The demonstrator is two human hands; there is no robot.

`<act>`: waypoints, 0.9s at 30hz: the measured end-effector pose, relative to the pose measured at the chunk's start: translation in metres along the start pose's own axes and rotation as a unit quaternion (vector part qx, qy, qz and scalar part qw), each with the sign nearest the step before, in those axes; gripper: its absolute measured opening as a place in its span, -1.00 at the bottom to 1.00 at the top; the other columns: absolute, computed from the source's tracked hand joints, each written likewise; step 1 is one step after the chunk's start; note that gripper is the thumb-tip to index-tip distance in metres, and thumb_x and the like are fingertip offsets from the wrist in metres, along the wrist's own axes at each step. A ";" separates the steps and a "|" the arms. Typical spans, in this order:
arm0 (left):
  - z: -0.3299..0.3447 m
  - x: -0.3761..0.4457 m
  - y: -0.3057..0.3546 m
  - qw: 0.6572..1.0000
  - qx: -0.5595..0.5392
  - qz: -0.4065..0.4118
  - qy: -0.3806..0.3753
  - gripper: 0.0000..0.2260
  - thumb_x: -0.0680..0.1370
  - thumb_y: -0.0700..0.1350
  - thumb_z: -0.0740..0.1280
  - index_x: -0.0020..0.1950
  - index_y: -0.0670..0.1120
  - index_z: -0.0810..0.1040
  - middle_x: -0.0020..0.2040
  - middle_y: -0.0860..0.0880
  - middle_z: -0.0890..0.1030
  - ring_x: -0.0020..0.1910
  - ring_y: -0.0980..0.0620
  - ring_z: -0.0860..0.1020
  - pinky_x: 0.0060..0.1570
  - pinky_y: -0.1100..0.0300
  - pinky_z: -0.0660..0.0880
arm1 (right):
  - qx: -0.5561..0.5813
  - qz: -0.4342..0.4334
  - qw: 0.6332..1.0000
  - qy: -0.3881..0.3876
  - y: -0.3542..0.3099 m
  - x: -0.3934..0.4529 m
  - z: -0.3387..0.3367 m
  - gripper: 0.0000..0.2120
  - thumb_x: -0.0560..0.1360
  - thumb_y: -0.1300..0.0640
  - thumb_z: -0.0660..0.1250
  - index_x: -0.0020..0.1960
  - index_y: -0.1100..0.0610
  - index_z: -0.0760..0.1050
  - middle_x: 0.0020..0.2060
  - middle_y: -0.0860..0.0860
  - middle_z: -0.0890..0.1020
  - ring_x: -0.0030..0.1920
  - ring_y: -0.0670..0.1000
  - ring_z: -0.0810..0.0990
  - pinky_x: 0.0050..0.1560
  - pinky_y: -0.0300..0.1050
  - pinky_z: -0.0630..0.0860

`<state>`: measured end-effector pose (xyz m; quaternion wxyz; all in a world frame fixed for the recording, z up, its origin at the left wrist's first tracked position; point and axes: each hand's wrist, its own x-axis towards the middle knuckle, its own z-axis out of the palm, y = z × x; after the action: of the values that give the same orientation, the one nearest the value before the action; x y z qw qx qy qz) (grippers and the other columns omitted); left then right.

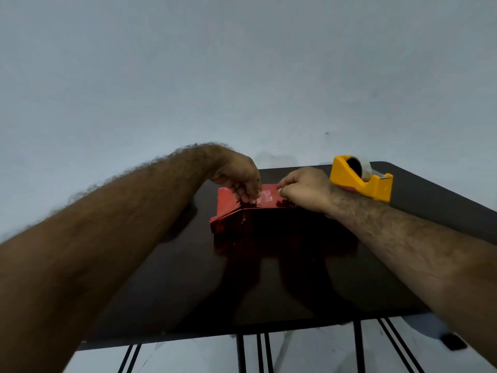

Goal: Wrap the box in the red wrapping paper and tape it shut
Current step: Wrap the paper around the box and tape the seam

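Observation:
The box wrapped in shiny red paper (228,200) sits at the middle of the dark table (269,286). A clear strip of tape (266,196) lies on its top face. My left hand (239,176) comes down from above, its fingertips pressing on the paper at the tape's left end. My right hand (304,188) rests on the box's right side, its thumb and fingers pinching or pressing the tape's right end. A loose flap of paper sticks out at the box's left end. The box itself is hidden under the paper.
A yellow tape dispenser (361,181) with a roll of clear tape stands at the table's far right, just behind my right wrist. A pale wall rises behind the table. Black table legs show below the near edge, above a light floor.

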<state>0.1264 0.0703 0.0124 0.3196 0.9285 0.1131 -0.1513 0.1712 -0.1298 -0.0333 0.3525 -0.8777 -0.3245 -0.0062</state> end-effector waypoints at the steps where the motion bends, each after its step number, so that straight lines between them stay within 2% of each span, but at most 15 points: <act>1: 0.000 0.001 0.003 1.000 0.018 -0.006 -0.004 -0.88 0.57 -0.40 0.39 -0.05 -0.21 0.66 -0.14 -0.16 0.72 -0.24 0.00 0.68 -0.26 0.22 0.60 | -0.017 0.000 1.000 -0.005 -0.001 0.001 0.000 -0.77 0.52 0.12 0.42 0.13 -0.01 0.75 0.12 -0.09 0.72 0.19 -0.06 0.63 0.26 -0.16 0.54; 4: -0.001 0.004 0.012 0.998 0.049 -0.028 -0.024 -0.89 0.57 -0.39 0.40 -0.01 -0.20 0.65 -0.13 -0.15 0.73 -0.23 0.01 0.69 -0.28 0.22 0.60 | -0.034 0.000 0.999 -0.007 -0.002 0.001 -0.002 -0.74 0.51 0.14 0.40 0.15 -0.02 0.74 0.15 -0.07 0.71 0.18 -0.05 0.63 0.20 -0.19 0.54; 8: -0.002 0.008 0.020 0.994 0.085 -0.054 -0.041 -0.88 0.58 -0.38 0.39 -0.01 -0.18 0.65 -0.14 -0.14 0.73 -0.17 -0.03 0.68 -0.06 0.11 0.63 | -0.049 -0.006 0.999 -0.013 -0.002 0.003 -0.003 -0.72 0.50 0.15 0.38 0.15 -0.03 0.74 0.16 -0.08 0.72 0.17 -0.05 0.64 0.16 -0.24 0.53; 11: -0.006 0.009 0.023 0.991 0.089 -0.072 -0.065 -0.87 0.60 -0.39 0.35 0.01 -0.19 0.63 -0.12 -0.16 0.73 -0.15 -0.05 0.68 -0.02 0.08 0.62 | -0.052 -0.006 0.998 -0.017 -0.002 0.005 -0.004 -0.73 0.52 0.14 0.37 0.14 -0.03 0.74 0.17 -0.09 0.71 0.17 -0.06 0.63 0.15 -0.25 0.51; 14: -0.005 0.010 0.023 0.989 0.095 -0.083 -0.073 -0.87 0.61 -0.37 0.35 0.03 -0.19 0.63 -0.15 -0.14 0.72 -0.16 -0.04 0.67 0.00 0.08 0.61 | -0.056 -0.001 0.998 -0.018 -0.003 0.007 -0.003 -0.78 0.54 0.06 0.41 0.14 -0.02 0.74 0.15 -0.07 0.72 0.09 -0.08 0.61 0.08 -0.22 0.52; 16: -0.002 0.013 0.024 0.989 0.103 -0.087 -0.068 -0.89 0.61 -0.36 0.37 0.02 -0.18 0.64 -0.17 -0.13 0.70 -0.20 -0.03 0.64 -0.01 0.08 0.60 | -0.059 0.010 0.998 -0.014 -0.004 0.009 -0.002 -0.79 0.53 -0.05 0.44 0.09 -0.01 0.75 0.06 -0.08 0.73 0.05 -0.07 0.64 0.08 -0.15 0.59; 18: 0.001 0.015 0.025 0.987 0.117 -0.090 -0.066 -0.92 0.60 -0.33 0.40 0.02 -0.18 0.65 -0.19 -0.12 0.68 -0.23 0.00 0.62 -0.03 0.10 0.59 | -0.062 0.031 0.997 -0.015 -0.007 0.011 0.000 -0.70 0.45 -0.20 0.47 0.02 -0.02 0.75 -0.04 -0.10 0.72 0.01 -0.05 0.66 0.09 -0.07 0.64; 21: 0.005 0.015 0.028 0.985 0.135 -0.091 -0.056 -0.92 0.57 -0.28 0.46 0.05 -0.18 0.67 -0.24 -0.08 0.67 -0.29 0.03 0.59 -0.09 0.15 0.58 | -0.088 0.057 0.994 -0.012 -0.016 0.011 0.006 -0.49 0.10 -0.41 0.49 -0.15 -0.07 0.71 -0.14 -0.12 0.71 0.00 -0.01 0.67 0.15 0.08 0.64; 22: 0.006 0.015 0.029 0.984 0.143 -0.091 -0.051 -0.92 0.55 -0.27 0.49 0.04 -0.19 0.68 -0.25 -0.08 0.67 -0.30 0.03 0.58 -0.12 0.15 0.57 | -0.093 0.062 0.994 -0.009 -0.017 0.011 0.007 -0.49 0.04 -0.39 0.51 -0.17 -0.07 0.70 -0.16 -0.12 0.70 -0.01 0.01 0.67 0.17 0.12 0.63; 24: 0.007 0.013 0.031 0.982 0.160 -0.094 -0.037 -0.93 0.51 -0.21 0.54 -0.07 -0.15 0.69 -0.28 -0.06 0.64 -0.35 0.04 0.55 -0.20 0.16 0.52 | -0.094 0.068 0.993 -0.005 -0.017 0.012 0.009 -0.55 0.08 -0.28 0.63 -0.14 -0.06 0.72 -0.16 -0.10 0.70 -0.01 0.03 0.67 0.17 0.13 0.63; 27: 0.000 0.006 0.026 0.975 0.195 -0.109 -0.004 -0.77 0.45 0.00 0.62 -0.19 -0.08 0.64 -0.38 0.01 0.54 -0.44 0.05 0.43 -0.33 0.20 0.37 | -0.066 0.080 0.995 0.011 -0.010 0.013 0.008 -0.58 0.10 -0.22 0.70 -0.16 -0.03 0.73 -0.20 -0.11 0.70 -0.03 0.01 0.68 0.13 0.06 0.65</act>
<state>0.1400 0.0511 0.0242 0.1144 0.9543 0.1807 -0.2086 0.1735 -0.1121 -0.0299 0.2966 -0.9222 -0.2480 -0.0096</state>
